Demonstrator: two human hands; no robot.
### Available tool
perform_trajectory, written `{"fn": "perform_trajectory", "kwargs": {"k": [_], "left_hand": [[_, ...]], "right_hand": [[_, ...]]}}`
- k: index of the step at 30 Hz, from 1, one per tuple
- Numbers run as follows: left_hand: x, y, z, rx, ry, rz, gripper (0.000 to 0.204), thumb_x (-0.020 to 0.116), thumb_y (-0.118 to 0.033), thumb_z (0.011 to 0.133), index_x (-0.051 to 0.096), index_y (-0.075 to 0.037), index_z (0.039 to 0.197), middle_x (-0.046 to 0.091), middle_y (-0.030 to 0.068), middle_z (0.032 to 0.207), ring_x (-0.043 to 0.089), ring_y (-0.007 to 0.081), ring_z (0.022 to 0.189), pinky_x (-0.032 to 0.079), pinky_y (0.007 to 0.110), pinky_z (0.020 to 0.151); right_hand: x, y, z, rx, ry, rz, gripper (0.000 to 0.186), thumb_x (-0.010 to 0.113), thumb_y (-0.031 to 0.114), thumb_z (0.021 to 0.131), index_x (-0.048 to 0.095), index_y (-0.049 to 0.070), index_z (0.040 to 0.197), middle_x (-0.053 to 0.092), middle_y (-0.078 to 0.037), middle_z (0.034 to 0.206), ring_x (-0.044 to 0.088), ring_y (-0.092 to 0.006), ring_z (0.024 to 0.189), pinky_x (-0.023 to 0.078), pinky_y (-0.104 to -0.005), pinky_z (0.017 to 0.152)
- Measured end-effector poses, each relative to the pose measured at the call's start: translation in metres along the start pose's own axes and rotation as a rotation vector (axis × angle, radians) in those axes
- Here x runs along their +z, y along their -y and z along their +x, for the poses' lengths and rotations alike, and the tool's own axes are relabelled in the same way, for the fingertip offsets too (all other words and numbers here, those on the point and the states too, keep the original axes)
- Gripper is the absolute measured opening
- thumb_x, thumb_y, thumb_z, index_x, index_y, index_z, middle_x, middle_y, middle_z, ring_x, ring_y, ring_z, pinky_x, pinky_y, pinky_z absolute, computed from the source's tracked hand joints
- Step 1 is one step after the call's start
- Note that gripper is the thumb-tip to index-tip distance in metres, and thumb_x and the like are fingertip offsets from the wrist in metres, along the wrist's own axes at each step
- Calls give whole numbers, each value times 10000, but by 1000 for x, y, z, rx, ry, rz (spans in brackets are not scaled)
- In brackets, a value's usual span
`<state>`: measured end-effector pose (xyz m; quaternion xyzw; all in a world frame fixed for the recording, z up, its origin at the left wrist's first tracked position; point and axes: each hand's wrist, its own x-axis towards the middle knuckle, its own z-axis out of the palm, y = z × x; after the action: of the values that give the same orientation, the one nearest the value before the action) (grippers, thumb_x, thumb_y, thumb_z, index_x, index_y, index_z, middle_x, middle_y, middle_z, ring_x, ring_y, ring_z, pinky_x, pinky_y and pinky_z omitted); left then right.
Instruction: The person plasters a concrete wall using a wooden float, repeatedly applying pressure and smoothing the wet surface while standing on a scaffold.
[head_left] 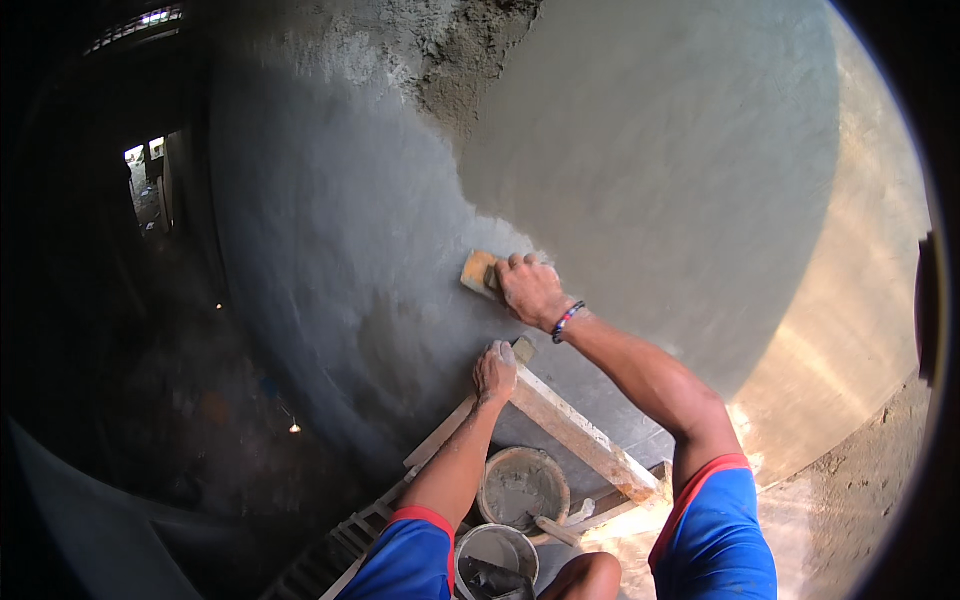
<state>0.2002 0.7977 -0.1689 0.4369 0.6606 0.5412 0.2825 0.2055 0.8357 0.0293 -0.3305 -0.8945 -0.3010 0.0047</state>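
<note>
My right hand (532,291) grips a small plastering float (481,272) with a yellow-brown block face, held against the grey plastered wall (350,230). It works near the ragged edge between the smooth bluish plaster on the left and the duller grey plaster on the right. Lower down, my left hand (495,371) is closed at the upper end of a pale wooden beam (585,430), its fingers curled over. A small greenish-brown block (523,349) shows just beside those fingers; whether they touch it is unclear.
Below the beam stand a round tub (563,490) of grey mix and a bucket (533,550) with a dark tool inside. A slatted wooden ladder (350,535) lies lower left. Rough unsmoothed mortar (455,70) covers the wall's top. The left side is dark.
</note>
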Motion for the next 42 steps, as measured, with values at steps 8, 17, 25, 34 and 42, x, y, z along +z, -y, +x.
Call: {"fn": "perform_trajectory", "kwargs": {"k": [8,17,25,34,42], "left_hand": [[15,-15,-17,-26,26,-24,375,410,-344,1026,662,-67,1051,679,182,1119,617,419,1078,479,518,910],[10,2,-3,121,-20,-41,414,388,-316,1020,690,-39,1079,693,228,1087,625,453,1038,473,525,906],[33,39,2,474,-252,343,247,448,-198,1017,630,-35,988,659,178,960,641,385,938,508,473,793],[26,50,11,518,-341,355,296,435,-226,1020,646,-20,1023,666,204,1008,632,413,946,498,488,833],[32,50,24,450,-191,284,294,398,-188,1019,635,-14,1035,655,205,1055,619,406,983,486,485,867]], "right_hand": [[-337,-196,31,699,-679,106,282,578,238,909,607,-25,1006,689,-254,928,686,-383,920,561,-462,774],[-7,-58,14,38,-92,-214,395,604,334,944,658,90,1249,678,-244,1183,668,-428,978,559,-537,758],[-340,-261,-124,487,-722,-397,317,670,240,851,562,13,1044,631,-219,987,640,-396,946,521,-480,820],[-264,-269,-201,596,-603,-215,341,707,180,819,521,26,1059,612,-229,1030,593,-431,996,494,-491,845],[-153,-155,-297,298,-161,-61,363,698,185,806,556,48,1111,580,-131,971,599,-327,941,526,-434,775]]}}
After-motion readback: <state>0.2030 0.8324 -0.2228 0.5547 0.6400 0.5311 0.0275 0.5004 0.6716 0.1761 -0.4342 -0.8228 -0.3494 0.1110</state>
